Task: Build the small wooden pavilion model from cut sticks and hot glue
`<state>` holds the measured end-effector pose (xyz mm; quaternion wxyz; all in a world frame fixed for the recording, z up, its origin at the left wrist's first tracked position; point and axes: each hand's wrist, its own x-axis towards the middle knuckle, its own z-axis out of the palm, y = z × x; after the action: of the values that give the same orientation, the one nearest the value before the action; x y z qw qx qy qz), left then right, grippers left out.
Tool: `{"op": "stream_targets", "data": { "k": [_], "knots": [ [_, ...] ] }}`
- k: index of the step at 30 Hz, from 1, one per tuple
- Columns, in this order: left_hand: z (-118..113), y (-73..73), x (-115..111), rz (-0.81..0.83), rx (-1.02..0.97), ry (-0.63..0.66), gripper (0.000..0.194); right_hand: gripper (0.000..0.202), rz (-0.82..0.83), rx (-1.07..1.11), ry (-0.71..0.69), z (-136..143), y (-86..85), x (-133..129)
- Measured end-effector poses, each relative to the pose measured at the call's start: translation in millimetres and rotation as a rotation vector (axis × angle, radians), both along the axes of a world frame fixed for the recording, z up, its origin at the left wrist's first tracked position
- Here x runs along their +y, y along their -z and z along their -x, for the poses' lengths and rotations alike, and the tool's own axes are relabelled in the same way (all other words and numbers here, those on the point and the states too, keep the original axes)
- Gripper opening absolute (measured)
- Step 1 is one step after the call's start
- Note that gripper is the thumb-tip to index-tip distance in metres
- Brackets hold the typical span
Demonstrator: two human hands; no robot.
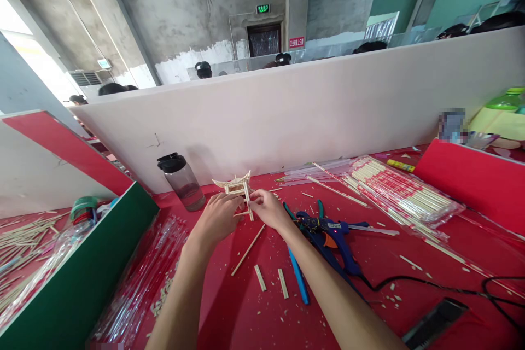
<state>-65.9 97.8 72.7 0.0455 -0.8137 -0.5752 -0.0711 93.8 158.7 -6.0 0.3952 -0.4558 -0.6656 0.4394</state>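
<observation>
A small model pavilion [234, 181] made of thin wooden sticks, with an upturned roof, stands at the middle of the red table. My left hand [219, 216] curls at its near left side and hides part of it. At its right post, my right hand [266, 209] has thumb and fingers pinched on the model. A loose wooden stick [248, 250] lies just below the hands. Nearer to me are two short stick pieces [260, 278]. Beside my right forearm lies a blue glue gun [337, 235], with a blue handle [298, 279] partly under the arm.
A dark-lidded bottle [183, 183] stands left of the model against the white partition [262, 115]. To the right lie a plastic-wrapped stick bundle [394, 186] and a black cable [422, 286]. A green divider [94, 262] borders the left side. Wood scraps are scattered about.
</observation>
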Motion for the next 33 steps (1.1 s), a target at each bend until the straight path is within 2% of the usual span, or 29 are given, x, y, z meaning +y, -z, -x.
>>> {"op": "stream_targets", "data": {
  "k": [2,5,8,13,19,27,33],
  "knots": [
    [10.2,-9.6,-2.6,0.006,-0.033,-0.022,0.013,0.020,0.011,0.014,-0.011,-0.5,-0.3,-0.4],
    [26.3,-23.8,-7.5,-0.067,-0.075,-0.068,0.025,0.018,0.011,0.020,-0.022,-1.3,-1.8,-1.4],
    [33.9,-27.2,-10.7,-0.061,-0.070,-0.074,0.024,0.018,0.005,0.016,-0.016,-1.4,-2.2,-1.6],
    [22.5,-8.9,-9.5,0.001,-0.061,0.053,0.016,0.020,0.003,0.021,-0.002,-0.5,-0.4,-0.8],
    [0.3,12.6,-4.4,-0.091,0.082,0.066,0.010,0.015,-0.014,0.004,-0.012,-0.5,-4.1,-2.3],
    [-2.5,20.6,-2.1,-0.107,0.121,0.060,0.008,0.019,-0.001,-0.022,0.023,-1.0,-8.2,-3.9],
    [-0.7,27.9,-0.3,-0.083,0.034,0.005,0.015,0.017,0.013,-0.005,0.002,-0.9,-10.0,-5.0]
  ]
}}
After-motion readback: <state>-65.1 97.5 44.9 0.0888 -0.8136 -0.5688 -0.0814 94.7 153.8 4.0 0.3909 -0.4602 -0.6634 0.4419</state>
